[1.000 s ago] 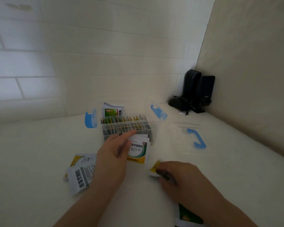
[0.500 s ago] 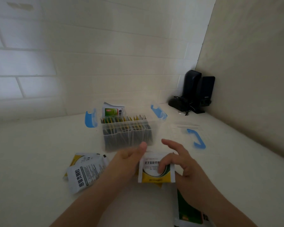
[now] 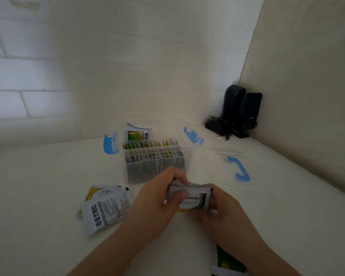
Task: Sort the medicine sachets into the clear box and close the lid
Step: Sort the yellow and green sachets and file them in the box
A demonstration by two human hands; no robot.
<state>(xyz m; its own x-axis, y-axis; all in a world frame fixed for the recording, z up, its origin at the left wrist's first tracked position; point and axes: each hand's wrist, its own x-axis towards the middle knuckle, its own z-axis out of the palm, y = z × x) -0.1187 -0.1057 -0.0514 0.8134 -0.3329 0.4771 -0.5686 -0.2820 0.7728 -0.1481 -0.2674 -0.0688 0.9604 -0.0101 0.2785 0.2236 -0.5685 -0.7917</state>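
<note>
Midway through sorting: both hands (image 3: 187, 198) gripping white-and-yellow paper medicine sachets (image 3: 193, 198), next squaring and slotting into half-filled clear plastic box (image 3: 154, 164).

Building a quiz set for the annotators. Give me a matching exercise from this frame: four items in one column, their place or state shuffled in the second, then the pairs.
Items
1. clear box
2. lid
3. white-and-yellow sachet
4. grey-print sachet

Place or state
A. flat on the table, right of the box, blue handle up
B. held between both hands, left hand and right hand
C. open, with a row of sachets standing upright in it
D. lying on the table left of the hands, on top of a yellow-edged one

Pairs: 1-C, 2-A, 3-B, 4-D
</note>
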